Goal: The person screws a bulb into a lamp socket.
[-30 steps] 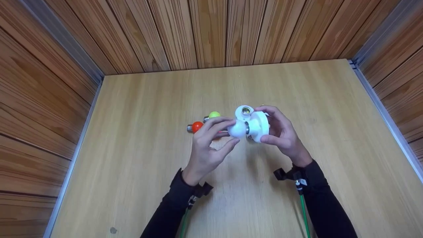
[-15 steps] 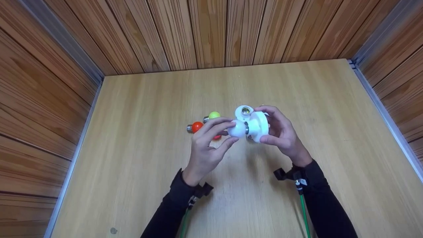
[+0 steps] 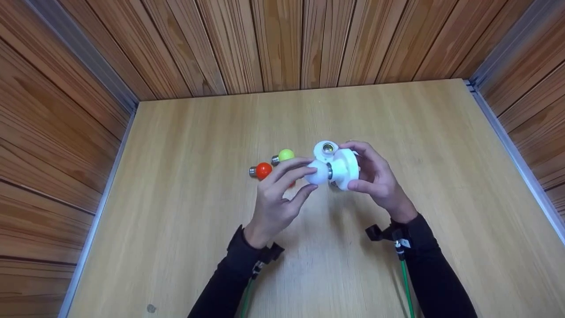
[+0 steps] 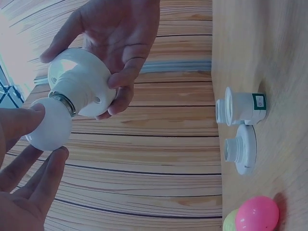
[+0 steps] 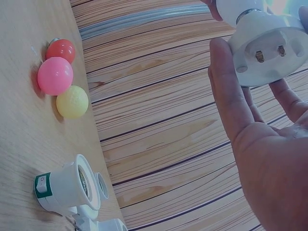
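My left hand [image 3: 280, 198] pinches a white round light bulb [image 4: 50, 126] between thumb and fingertips. The bulb's metal screw base sits partly inside the neck of a white lamp holder [image 3: 345, 170], some of its thread still showing. My right hand [image 3: 377, 181] grips that holder by its round base, thumb on the near side and fingers round the far side. Two metal contacts show on the base's underside in the right wrist view. Both things are held up above the table, with bulb and holder lined up roughly sideways.
On the wooden table lie a red bulb [image 3: 264, 170], a yellow-green bulb [image 3: 286, 154] and a pink bulb [image 5: 55, 76], the last mostly behind my left hand in the head view. Beyond stand a white socket with a green-labelled switch [image 4: 246, 107] and a round-based white socket [image 4: 246, 149].
My left fingers have shifted slightly on the white bulb, uncovering more of the red and yellow-green bulbs behind. My right hand and the lamp holder stay nearly still.
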Tool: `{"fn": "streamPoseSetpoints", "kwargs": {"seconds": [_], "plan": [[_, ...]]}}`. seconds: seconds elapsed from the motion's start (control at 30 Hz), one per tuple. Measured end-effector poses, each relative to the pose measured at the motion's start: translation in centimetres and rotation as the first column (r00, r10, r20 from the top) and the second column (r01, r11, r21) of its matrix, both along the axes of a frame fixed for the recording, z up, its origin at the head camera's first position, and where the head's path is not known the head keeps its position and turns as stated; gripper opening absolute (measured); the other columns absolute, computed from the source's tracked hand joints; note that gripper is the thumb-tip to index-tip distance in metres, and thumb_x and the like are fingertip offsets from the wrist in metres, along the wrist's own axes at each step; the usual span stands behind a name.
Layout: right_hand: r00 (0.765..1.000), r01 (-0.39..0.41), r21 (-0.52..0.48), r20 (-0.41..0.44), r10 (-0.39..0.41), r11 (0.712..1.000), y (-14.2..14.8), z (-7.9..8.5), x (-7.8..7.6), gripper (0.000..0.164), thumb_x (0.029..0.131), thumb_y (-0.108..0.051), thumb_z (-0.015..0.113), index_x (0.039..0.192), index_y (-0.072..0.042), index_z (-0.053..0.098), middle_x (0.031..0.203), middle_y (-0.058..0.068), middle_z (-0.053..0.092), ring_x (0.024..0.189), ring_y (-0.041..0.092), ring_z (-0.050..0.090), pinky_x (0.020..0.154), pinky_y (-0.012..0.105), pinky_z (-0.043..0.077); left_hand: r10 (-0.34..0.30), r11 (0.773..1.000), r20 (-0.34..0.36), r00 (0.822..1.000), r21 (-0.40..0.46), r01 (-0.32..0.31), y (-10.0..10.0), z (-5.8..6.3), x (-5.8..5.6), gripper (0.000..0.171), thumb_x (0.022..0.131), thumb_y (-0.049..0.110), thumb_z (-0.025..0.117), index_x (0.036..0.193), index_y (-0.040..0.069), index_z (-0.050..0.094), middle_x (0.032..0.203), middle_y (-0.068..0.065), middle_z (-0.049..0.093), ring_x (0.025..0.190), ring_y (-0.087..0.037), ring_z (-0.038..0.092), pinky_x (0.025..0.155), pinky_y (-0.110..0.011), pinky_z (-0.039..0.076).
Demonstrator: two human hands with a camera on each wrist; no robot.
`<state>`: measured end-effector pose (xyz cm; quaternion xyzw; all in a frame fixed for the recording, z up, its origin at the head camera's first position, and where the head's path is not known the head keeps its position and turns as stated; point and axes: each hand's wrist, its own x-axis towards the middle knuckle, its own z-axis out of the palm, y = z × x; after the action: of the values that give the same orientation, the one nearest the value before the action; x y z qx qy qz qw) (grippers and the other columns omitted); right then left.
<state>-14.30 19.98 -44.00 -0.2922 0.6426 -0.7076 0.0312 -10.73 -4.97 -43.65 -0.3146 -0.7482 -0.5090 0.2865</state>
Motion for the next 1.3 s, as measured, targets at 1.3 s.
{"fn": "streamPoseSetpoints", "kwargs": {"seconds": [1.3], "plan": [[1.0,0.016,0.007,-0.011,-0.016,1.0,0.0,0.25,0.07,0.069,0.083,0.009,0.065,0.148,-0.011,0.052,0.141,0.001,0.06,0.116,0.012,0.065,0.085,0.021,0.064,-0.006,1.0,0.234,0.972,0.011,0.004,-0.27,0.08,0.03,0.052,0.091,0.02,0.085,0.136,0.001,0.065,0.129,-0.013,0.074,0.11,-0.019,0.076,0.095,-0.027,0.066]]}}
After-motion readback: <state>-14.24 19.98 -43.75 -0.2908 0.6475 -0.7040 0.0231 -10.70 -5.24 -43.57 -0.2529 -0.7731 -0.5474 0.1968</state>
